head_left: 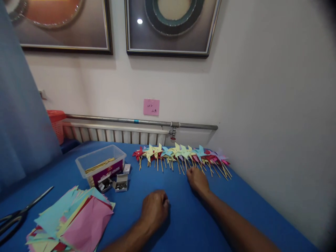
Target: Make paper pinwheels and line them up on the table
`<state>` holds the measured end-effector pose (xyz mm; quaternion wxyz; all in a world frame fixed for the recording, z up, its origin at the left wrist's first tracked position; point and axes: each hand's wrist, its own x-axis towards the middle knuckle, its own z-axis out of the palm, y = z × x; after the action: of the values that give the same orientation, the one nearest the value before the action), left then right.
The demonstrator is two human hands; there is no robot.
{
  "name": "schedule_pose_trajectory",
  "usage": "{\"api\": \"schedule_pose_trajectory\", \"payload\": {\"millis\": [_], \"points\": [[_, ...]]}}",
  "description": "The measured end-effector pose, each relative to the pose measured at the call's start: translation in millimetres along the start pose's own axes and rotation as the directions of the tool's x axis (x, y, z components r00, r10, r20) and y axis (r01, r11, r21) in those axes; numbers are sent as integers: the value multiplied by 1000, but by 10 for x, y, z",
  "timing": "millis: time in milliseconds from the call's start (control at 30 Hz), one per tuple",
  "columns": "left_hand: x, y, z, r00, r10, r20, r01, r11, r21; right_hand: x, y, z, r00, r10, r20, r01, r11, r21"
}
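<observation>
A row of several paper pinwheels (pixel 181 155) on thin wooden sticks lies along the far side of the blue table (pixel 183 224). My right hand (pixel 197 181) reaches forward with its fingers curled right at the stick ends of the pinwheels near the row's middle. Whether it grips a stick is hidden. My left hand (pixel 154 208) rests on the blue surface as a loose fist, with nothing visible in it, a little nearer to me than the right.
A clear plastic tub (pixel 101 163) with wooden sticks stands at the left, with small open boxes of pins (pixel 121 182) in front. A stack of coloured paper squares (pixel 76 220) and scissors (pixel 18 215) lie at near left. A radiator and wall close the far side.
</observation>
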<state>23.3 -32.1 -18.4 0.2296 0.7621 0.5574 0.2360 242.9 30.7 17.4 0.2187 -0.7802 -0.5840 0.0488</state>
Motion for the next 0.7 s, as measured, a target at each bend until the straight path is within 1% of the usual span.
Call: {"api": "schedule_pose_trajectory", "payload": {"millis": [100,200,333,467,533,600,700], "points": [[-15,10,-8,1000,21,18,-22,999,36,257,70,-91,997,71,-13,-72,996,-48],[-25,15,-11,999,31,28,-32,998,49,398,62,-97,992,125,-14,-126,989,-74],[-22,10,-1,999,32,33,-34,999,41,479,10,-47,988,156,-6,-156,985,-79],[-19,11,0,999,31,30,-33,998,47,496,12,-29,984,177,-9,-177,983,-48],[-24,20,-11,999,31,30,-32,999,39,445,-7,-28,983,182,-35,-182,983,-12],[-29,35,-24,999,25,34,-26,999,26,306,-103,-25,986,149,-78,-145,988,46],[-29,63,-42,999,4,55,-5,1000,20,-129,-442,-60,996,-13,-92,28,985,168]]}}
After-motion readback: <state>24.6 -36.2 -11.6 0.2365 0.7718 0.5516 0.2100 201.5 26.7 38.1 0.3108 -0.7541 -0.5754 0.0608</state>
